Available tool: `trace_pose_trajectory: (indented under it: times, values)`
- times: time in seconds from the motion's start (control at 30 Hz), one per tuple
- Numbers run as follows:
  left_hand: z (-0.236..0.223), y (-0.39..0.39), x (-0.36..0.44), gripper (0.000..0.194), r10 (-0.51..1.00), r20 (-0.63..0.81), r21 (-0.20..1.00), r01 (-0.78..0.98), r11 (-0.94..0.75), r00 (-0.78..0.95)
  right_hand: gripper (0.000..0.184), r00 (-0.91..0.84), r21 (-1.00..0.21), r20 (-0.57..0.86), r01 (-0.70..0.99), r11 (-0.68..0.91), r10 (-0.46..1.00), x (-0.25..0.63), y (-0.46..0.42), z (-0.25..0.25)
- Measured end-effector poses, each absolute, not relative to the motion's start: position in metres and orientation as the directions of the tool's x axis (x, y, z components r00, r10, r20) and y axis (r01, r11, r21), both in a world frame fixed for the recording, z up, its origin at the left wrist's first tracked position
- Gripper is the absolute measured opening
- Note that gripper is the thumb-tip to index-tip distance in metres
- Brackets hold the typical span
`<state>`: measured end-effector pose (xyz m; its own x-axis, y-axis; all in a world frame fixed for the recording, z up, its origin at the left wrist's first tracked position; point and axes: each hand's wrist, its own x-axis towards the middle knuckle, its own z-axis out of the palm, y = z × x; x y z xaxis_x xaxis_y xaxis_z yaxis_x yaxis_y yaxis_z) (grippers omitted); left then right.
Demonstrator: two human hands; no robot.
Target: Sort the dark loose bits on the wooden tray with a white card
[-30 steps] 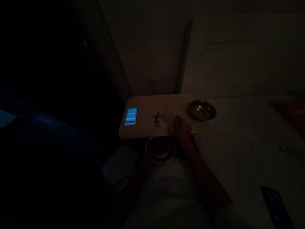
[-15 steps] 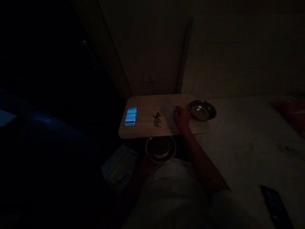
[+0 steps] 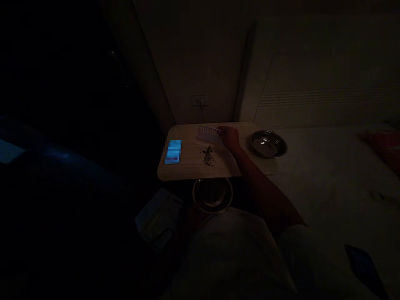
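Observation:
The room is very dim. My right hand (image 3: 229,137) is closed on one end of a pale flat piece (image 3: 208,134) with a row of slot-like marks along its upper edge; its exact kind is unclear. It is just behind a small scattered heap of dark bits (image 3: 208,155) on the wooden tabletop (image 3: 187,171). Below the table's front edge, my left hand (image 3: 194,212) grips the near left rim of a round metal bowl (image 3: 230,196). Dark contents cover part of the bowl's bottom. Shadow hides most of the left fingers.
A second metal bowl (image 3: 268,144) rests at the tabletop's right end. A lit, pixelated screen (image 3: 173,151) lies at the left end. On the pale bed surface (image 3: 325,175) at right is a dark phone (image 3: 364,264). A wall socket (image 3: 199,100) with a plugged cable is behind the table.
My right hand has moved left and away from me, carrying the pale piece from the heap's right side to behind it. The left hand and its bowl stay in place.

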<state>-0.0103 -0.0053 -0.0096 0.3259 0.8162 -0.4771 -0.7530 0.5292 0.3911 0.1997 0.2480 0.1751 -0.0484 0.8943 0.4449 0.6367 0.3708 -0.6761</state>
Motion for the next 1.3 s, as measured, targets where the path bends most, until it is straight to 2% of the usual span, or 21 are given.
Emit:
trace_pose_trajectory:
  times: [0.17,0.27,0.4,0.63,0.87,1.07,1.3]
  values:
    - [-0.003,-0.009,-0.007,0.029,0.807,-0.533,0.452,-0.721,0.526,0.255,0.027,-0.179,-0.668,0.439,0.589,0.454,0.880,0.199,0.251,0.167]
    - [-0.004,-0.011,-0.006,0.031,0.829,-0.519,0.490,-0.723,0.487,0.207,0.028,-0.236,-0.672,0.431,0.560,0.485,0.871,0.202,0.245,0.162]
    - [-0.007,-0.011,-0.005,0.041,0.817,-0.515,0.453,-0.726,0.517,0.261,0.030,-0.333,-0.671,0.414,0.517,0.531,0.847,0.208,0.235,0.156]
    - [0.007,-0.016,-0.008,0.042,0.836,-0.470,0.437,-0.748,0.499,0.283,0.026,-0.438,-0.679,0.413,0.436,0.590,0.799,0.222,0.225,0.150]
    - [0.008,-0.007,-0.009,0.034,0.819,-0.476,0.413,-0.741,0.529,0.319,0.024,-0.494,-0.718,0.337,0.416,0.558,0.802,0.233,0.218,0.151]
    - [-0.002,-0.005,-0.012,0.052,0.808,-0.462,0.370,-0.749,0.550,0.365,0.023,-0.546,-0.724,0.337,0.370,0.582,0.767,0.239,0.212,0.148]
    - [-0.011,-0.002,-0.010,0.053,0.819,-0.465,0.364,-0.771,0.522,0.336,0.019,-0.558,-0.749,0.270,0.390,0.535,0.785,0.240,0.211,0.152]
